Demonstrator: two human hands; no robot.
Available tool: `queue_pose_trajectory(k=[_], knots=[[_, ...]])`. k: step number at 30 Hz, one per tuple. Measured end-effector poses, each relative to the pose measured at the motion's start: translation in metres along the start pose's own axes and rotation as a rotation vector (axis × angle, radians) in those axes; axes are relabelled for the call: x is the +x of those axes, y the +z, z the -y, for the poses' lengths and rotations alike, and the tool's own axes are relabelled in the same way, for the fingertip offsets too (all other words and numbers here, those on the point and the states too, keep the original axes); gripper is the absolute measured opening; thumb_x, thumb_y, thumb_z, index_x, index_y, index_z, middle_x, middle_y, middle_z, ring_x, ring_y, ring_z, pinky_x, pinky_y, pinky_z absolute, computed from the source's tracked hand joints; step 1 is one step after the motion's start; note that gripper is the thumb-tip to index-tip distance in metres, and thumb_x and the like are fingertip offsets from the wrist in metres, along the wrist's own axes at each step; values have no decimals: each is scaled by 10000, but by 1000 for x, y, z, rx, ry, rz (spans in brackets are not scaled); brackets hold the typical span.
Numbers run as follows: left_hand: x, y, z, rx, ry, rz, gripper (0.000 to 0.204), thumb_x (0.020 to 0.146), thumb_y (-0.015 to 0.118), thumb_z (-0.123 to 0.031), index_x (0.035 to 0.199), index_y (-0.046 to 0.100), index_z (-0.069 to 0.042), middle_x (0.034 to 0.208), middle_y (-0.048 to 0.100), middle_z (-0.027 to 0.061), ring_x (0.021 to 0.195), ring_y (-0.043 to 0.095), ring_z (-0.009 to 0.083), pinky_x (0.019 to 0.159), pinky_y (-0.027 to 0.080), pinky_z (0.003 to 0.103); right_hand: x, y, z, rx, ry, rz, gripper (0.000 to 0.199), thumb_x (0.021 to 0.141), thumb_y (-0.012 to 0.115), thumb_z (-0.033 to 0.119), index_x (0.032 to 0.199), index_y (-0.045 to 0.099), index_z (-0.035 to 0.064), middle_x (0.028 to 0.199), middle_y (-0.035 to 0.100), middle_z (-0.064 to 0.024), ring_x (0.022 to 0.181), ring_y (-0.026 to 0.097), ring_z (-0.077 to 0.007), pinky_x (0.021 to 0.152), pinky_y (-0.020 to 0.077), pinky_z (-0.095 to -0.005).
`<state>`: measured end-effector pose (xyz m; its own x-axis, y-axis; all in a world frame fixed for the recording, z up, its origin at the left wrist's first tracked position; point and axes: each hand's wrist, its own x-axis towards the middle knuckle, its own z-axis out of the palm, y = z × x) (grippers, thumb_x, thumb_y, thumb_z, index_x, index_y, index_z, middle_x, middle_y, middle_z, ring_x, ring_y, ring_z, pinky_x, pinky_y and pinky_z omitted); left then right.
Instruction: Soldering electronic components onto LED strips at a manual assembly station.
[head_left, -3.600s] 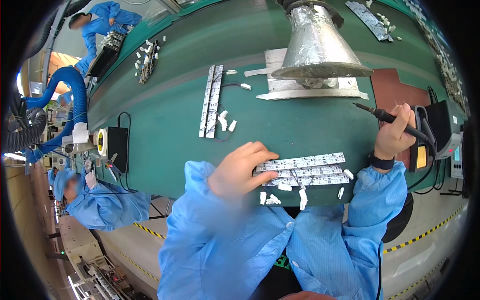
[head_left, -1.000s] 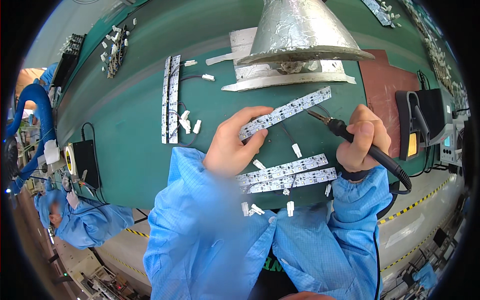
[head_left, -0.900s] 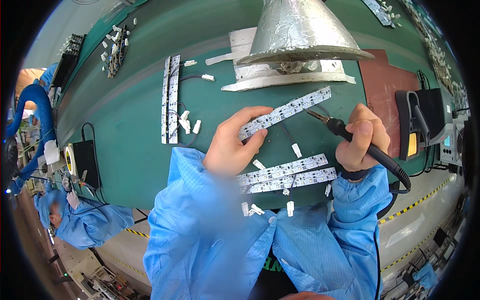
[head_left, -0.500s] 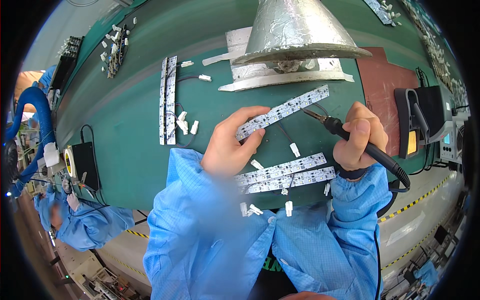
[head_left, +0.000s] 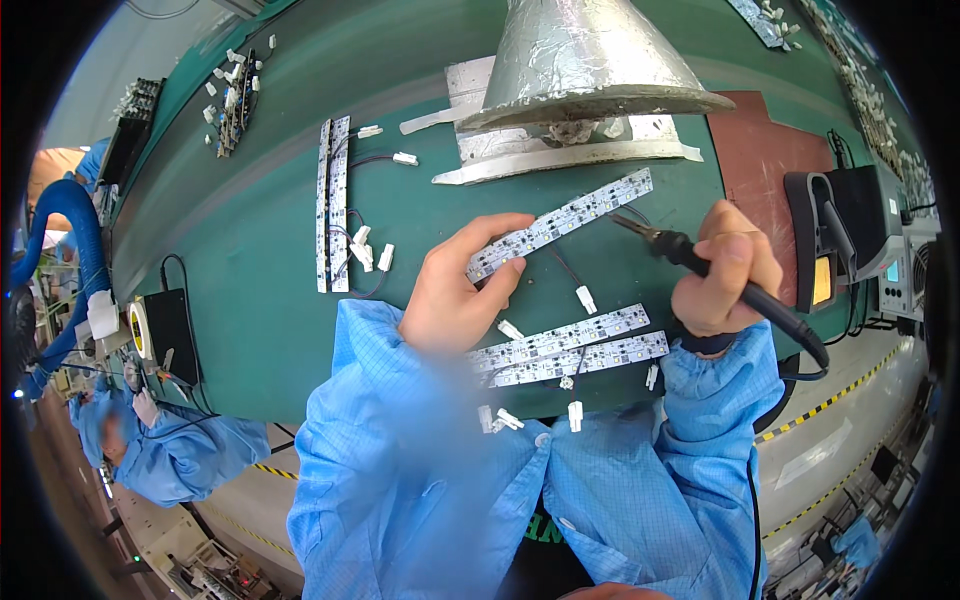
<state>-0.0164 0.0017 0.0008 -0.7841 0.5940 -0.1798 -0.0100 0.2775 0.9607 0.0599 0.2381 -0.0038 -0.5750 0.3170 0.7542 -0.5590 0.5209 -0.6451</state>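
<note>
My left hand (head_left: 462, 283) pinches the lower left end of a narrow white LED circuit board (head_left: 575, 220), which slants up to the right above the green mat. A thin lead with a white connector (head_left: 586, 299) hangs below it. In my closed right hand (head_left: 724, 272) is a black soldering iron (head_left: 680, 247). Its tip points left at the board's right half, a small gap short of the edge. Nearer to me lie two more LED boards (head_left: 600, 352) with leads and white connectors. Another pair of boards (head_left: 332, 210) stands lengthwise to the left.
A foil-covered cone hood (head_left: 600, 60) sits at the back on a metal plate. To the right are a reddish-brown mat (head_left: 765, 140), an iron stand with a yellow sponge (head_left: 823, 282) and a soldering station (head_left: 905, 285). A blue hose (head_left: 85, 215) and a co-worker (head_left: 170, 440) are at the left.
The soldering iron's tip has drawn slightly to the right, away from the board's edge. My left hand keeps hold of the board, nearly in place.
</note>
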Motion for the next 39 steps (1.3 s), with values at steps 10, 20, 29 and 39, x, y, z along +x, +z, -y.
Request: queue_pose_trajectory(k=[10,20,29,39], knots=[[0,1,5,41,24,-10,370,891,632,2,1258,592,-34,920,620,16,614,524,41,532,434,196,15,-14,-16,-153,161,-409,359,937,527,120,613,433,-5,574,449,-52,551,405,-132,533,332,-284],[-1,1,1,-7,-68,-23,358,895,623,-3,1250,595,-33,929,637,30,626,542,51,538,448,211,9,-16,-17,-231,228,-352,346,929,538,136,628,511,-32,607,531,-71,588,474,-123,630,451,-289],[-1,2,0,-9,-83,-20,347,896,623,-8,1241,595,-28,971,647,53,648,549,57,552,455,220,10,-16,-17,-262,226,-339,350,937,544,150,641,543,-36,617,552,-72,608,501,-127,671,472,-300],[-2,2,2,-2,-94,-16,341,897,622,-6,1236,600,-38,936,638,37,632,531,50,550,442,216,9,-16,-17,-251,223,-333,342,939,539,147,654,542,-41,616,541,-67,607,493,-127,631,439,-284]])
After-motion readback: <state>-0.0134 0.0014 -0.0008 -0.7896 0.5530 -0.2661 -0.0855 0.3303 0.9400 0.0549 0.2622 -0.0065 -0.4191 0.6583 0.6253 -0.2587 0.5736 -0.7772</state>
